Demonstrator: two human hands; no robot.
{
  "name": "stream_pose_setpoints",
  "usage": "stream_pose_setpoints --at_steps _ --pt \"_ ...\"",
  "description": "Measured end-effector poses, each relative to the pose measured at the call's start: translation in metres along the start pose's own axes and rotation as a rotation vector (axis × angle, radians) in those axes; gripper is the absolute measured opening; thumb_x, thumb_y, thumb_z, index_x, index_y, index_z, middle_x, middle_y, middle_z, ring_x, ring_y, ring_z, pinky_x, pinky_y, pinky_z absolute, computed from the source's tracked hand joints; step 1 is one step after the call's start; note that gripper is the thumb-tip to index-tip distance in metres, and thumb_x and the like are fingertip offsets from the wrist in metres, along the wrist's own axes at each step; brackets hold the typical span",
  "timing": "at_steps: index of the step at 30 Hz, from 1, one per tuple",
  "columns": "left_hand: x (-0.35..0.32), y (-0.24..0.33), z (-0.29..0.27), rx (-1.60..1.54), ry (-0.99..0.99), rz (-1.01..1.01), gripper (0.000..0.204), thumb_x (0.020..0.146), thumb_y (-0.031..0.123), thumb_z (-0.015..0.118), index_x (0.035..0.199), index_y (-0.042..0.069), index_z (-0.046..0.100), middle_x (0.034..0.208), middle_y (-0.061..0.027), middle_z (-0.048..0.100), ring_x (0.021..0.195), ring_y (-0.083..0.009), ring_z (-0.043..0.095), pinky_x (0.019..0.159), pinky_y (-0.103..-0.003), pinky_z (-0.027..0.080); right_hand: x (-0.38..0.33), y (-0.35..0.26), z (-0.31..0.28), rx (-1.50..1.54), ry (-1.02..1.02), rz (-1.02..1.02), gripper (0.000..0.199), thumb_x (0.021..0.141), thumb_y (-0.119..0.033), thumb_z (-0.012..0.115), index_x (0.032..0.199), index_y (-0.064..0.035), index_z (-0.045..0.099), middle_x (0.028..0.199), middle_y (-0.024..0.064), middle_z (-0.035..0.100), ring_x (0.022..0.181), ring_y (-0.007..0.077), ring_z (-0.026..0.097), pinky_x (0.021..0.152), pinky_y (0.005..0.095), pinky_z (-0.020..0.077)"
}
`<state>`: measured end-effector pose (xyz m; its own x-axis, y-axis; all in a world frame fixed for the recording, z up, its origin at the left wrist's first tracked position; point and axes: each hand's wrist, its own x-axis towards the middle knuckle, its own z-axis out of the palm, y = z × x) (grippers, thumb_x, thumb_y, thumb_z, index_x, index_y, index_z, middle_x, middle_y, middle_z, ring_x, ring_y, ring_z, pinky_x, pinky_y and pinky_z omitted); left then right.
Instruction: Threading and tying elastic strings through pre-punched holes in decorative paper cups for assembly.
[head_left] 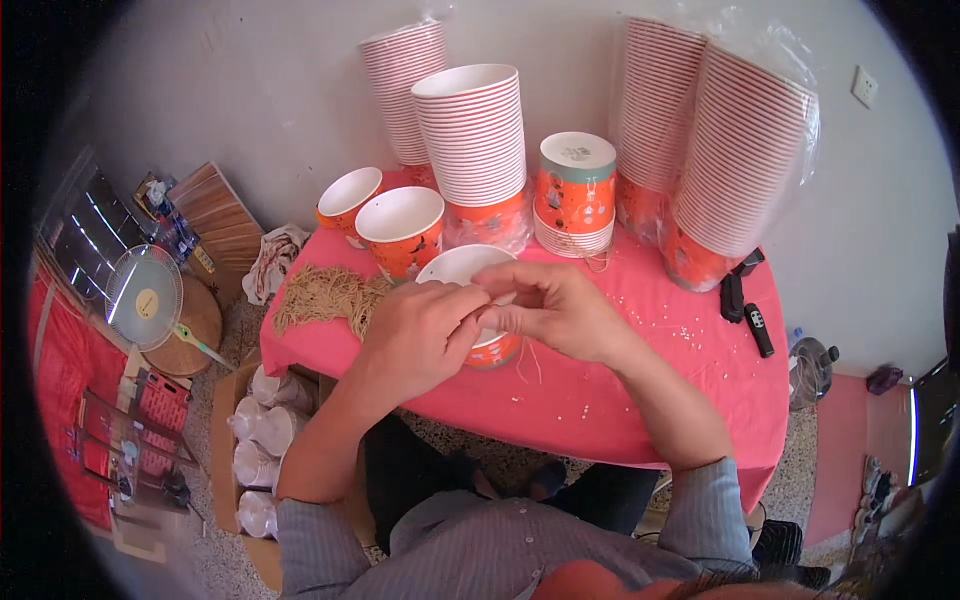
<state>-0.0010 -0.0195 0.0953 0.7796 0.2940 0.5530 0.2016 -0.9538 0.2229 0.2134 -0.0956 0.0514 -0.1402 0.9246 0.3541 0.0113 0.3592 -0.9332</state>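
My left hand (420, 328) and my right hand (562, 308) meet over the near rim of an orange paper bucket (492, 353) with a white inside. Both hands are closed, fingertips pinched together. A small pale bit shows between them, and a thin beige string (530, 362) hangs just below the right hand, seemingly from its pinch. What the left fingertips grip is hidden. Left of the bucket lies a heap of beige strings (328, 298). Behind it, two more open buckets, a nearer one (400, 228) and a farther one (350, 192), stand upright.
Tall bucket stacks (470, 140) line the back of the pink-covered table (640, 400), some in clear plastic (745, 150). A short upside-down stack (577, 195) stands between them. Small white bits are scattered at right, near a black handheld device (759, 331). A cardboard box (226, 450) sits on the floor.
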Motion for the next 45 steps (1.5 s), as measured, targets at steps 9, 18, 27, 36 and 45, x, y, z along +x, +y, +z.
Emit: stream_pose_setpoints --at_steps 9,18,27,36,45 --pt "-0.003 -0.011 0.009 0.050 0.070 0.049 0.009 0.095 0.014 0.073 0.100 0.007 0.073 0.087 -0.0111 0.074 0.079 -0.0328 0.073 0.072 -0.047 0.056 0.000 0.003 -0.005 -0.323 0.089 0.068 0.017 0.104 -0.005 0.072 0.120 0.0006 0.075 0.096 0.0012 0.076 0.084 0.0057 0.065 0.074 0.0250 0.0550" --pt "-0.009 -0.055 0.007 0.040 0.133 -0.441 0.026 0.104 0.024 0.067 0.113 0.002 0.075 0.094 -0.0177 0.077 0.088 -0.0384 0.074 0.079 -0.048 0.058 0.000 -0.007 -0.013 -0.479 0.215 0.028 0.010 0.102 -0.004 0.071 0.108 0.0036 0.076 0.090 0.0023 0.073 0.083 0.0065 0.066 0.074 0.0274 0.0561" --pt "-0.035 -0.096 0.081 -0.233 0.101 -0.709 0.044 0.100 0.018 0.063 0.138 -0.003 0.066 0.107 -0.0235 0.078 0.094 -0.0313 0.078 0.086 -0.043 0.059 0.004 0.004 -0.020 -0.498 0.261 0.127 0.014 0.098 -0.011 0.074 0.104 0.0019 0.077 0.084 0.0045 0.075 0.079 0.0067 0.066 0.073 0.0291 0.0562" --pt "-0.052 -0.008 0.126 -0.268 0.418 -0.587 0.045 0.104 0.012 0.059 0.147 -0.003 0.057 0.084 -0.0210 0.073 0.076 -0.0310 0.075 0.070 -0.047 0.056 0.004 0.026 -0.009 -0.896 0.203 0.008 0.017 0.091 -0.017 0.076 0.102 -0.0051 0.080 0.096 0.0166 0.079 0.089 0.0368 0.077 0.083 0.0464 0.0594" --pt "-0.056 0.003 0.137 -0.299 0.394 -0.560 0.048 0.105 0.010 0.058 0.151 -0.005 0.052 0.090 -0.0224 0.074 0.080 -0.0329 0.076 0.070 -0.045 0.057 0.005 0.045 -0.007 -0.869 0.212 0.039 0.018 0.089 -0.019 0.076 0.101 -0.0072 0.081 0.098 0.0164 0.080 0.090 0.0376 0.077 0.086 0.0483 0.0599"
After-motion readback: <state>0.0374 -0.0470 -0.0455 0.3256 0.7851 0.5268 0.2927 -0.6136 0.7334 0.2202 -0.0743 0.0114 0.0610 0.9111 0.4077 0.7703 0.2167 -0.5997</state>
